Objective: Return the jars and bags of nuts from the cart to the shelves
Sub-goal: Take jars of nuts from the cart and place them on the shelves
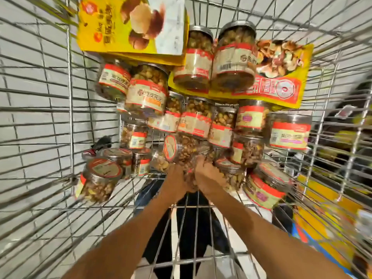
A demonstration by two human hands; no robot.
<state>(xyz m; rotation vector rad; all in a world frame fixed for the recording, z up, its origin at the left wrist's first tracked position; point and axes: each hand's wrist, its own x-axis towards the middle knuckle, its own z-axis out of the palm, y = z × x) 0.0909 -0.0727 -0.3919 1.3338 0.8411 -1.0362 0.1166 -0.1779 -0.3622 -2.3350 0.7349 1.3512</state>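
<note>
I look down into a wire cart [69,109] holding several clear jars of nuts with red-and-cream labels. Both my arms reach in from below. My left hand [175,181] and my right hand [207,178] meet around one tilted jar [181,150] with a red-rimmed lid near the cart's front middle; the fingers are blurred, and both seem to grip it. A yellow bag [130,27] leans at the far left, and another yellow bag [281,77] lies at the far right under two jars [233,57].
Loose jars lie at the near left [100,178] and near right [265,190]. The cart's wire walls rise on all sides. Grey floor tiles show through the left wall, and yellow store goods [330,208] show beyond the right wall.
</note>
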